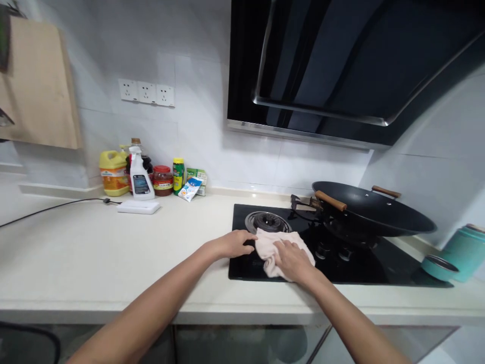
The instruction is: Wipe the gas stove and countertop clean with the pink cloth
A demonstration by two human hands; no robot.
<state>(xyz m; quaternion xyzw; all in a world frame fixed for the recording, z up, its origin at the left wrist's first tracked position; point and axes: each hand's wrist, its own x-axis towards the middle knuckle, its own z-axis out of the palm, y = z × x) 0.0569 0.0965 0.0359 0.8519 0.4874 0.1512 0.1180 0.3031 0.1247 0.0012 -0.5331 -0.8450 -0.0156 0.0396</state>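
A pale pink cloth (271, 247) lies partly bunched on the left front of the black glass gas stove (242, 270). My right hand (293, 260) is on top of it, its fingers bent into the fabric and holding it against the glass. At the cloth's left edge is my left hand (235, 244); its thumb and fingers are apart, and the fingertips reach the cloth's corner. Just behind the cloth is the left burner (268, 221), whose pan support is off. Two control knobs (333, 253) sit to the right of my right hand.
A large black wok (371, 210) with wooden handles covers the right burner. Metal pan supports (303, 203) lie behind it. Teal containers (464, 250) stand far right. A spray bottle (140, 174), jars and a white box (138, 207) occupy the back left. A range hood (303, 126) overhangs.
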